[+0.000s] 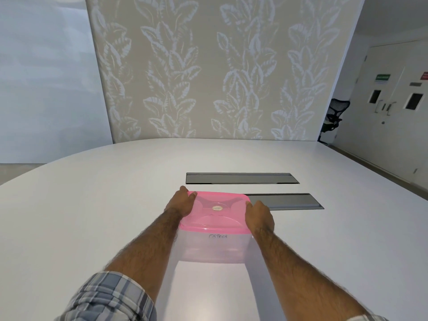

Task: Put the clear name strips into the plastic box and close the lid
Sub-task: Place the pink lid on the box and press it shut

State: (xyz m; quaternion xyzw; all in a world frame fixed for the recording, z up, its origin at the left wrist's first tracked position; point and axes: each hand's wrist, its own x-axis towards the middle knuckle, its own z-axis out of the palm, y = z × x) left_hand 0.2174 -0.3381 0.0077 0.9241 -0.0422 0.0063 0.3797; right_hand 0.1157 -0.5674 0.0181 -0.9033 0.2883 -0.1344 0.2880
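A clear plastic box (214, 247) with handwriting on its front wall stands on the white table (92, 216). A pink translucent lid (215, 214) lies flat on top of it. My left hand (180, 201) grips the lid's left edge, fingers over the far left corner. My right hand (259, 216) presses against the lid's right edge. I cannot make out any clear name strips, inside the box or on the table.
Two long grey cable hatches are set into the table, one (240, 178) behind the box and one (287, 201) just right of my right hand. A leaf-patterned wall stands beyond the far edge. A black office chair (333, 117) and double doors are at the right.
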